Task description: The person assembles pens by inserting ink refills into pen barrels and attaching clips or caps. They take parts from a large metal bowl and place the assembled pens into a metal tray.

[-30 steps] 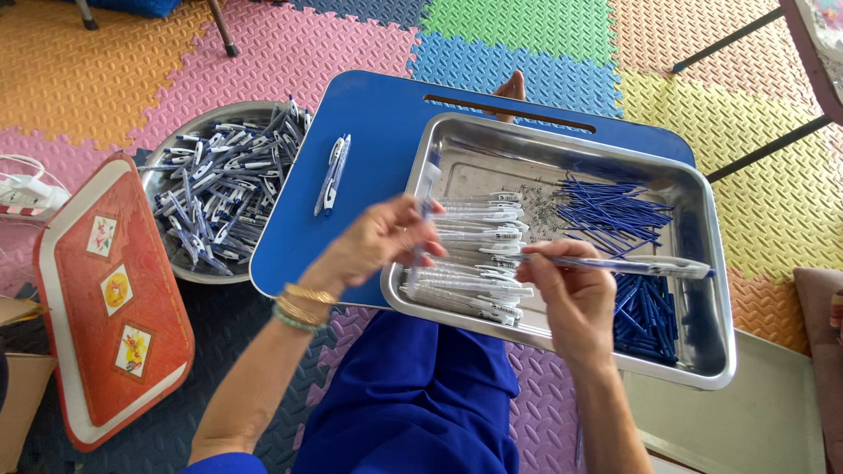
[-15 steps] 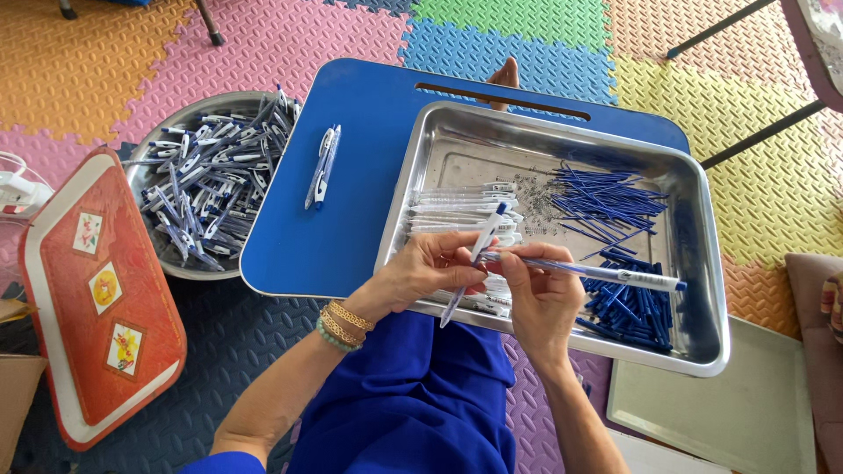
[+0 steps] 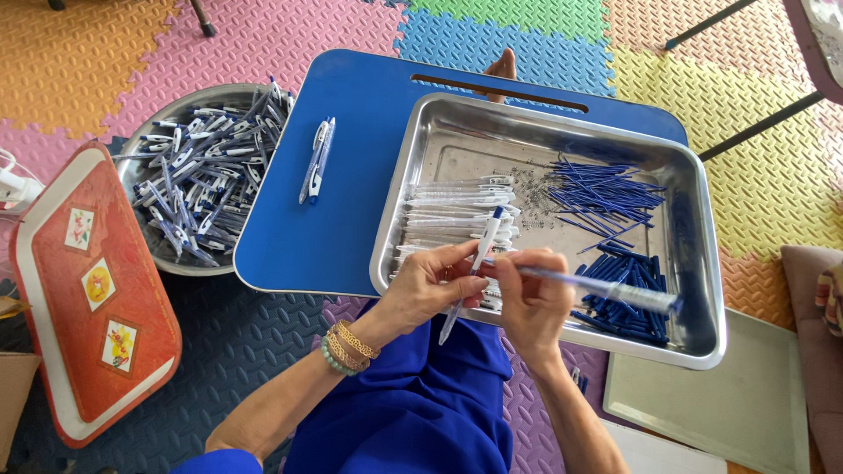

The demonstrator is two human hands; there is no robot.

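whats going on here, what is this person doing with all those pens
A seated person is putting pens together over a steel tray on a blue lap table. The left hand holds a white pen part, and the right hand holds a clear barrel against it. The tray holds clear barrels, blue refills and blue caps. A round bowl of finished pens sits to the left.
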